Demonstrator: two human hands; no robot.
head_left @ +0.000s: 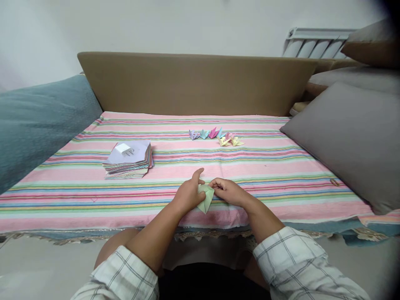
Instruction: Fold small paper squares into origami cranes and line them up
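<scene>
A pale green sheet of origami paper (205,204), folded into a kite-like shape with a crease down its middle, is between my hands near the front of the striped cloth. My left hand (188,193) grips its left side, the thumb lying on top and the index finger pointing away. At the paper's upper right corner, my right hand (229,191) has its fingers curled, with thumb and fingertips pinching the edge. Beyond them stand several small folded paper cranes, among them a magenta crane (213,133), a purple crane (193,134) and a yellow crane (236,141).
A stack of coloured paper (128,164) lies at the left, a white plug adapter (123,149) on top. The striped cloth (175,162) covers the seat. Grey pillows (346,141) are at the right, a blue cushion (43,121) at the left. A small brown ring (334,182) lies near the pillow.
</scene>
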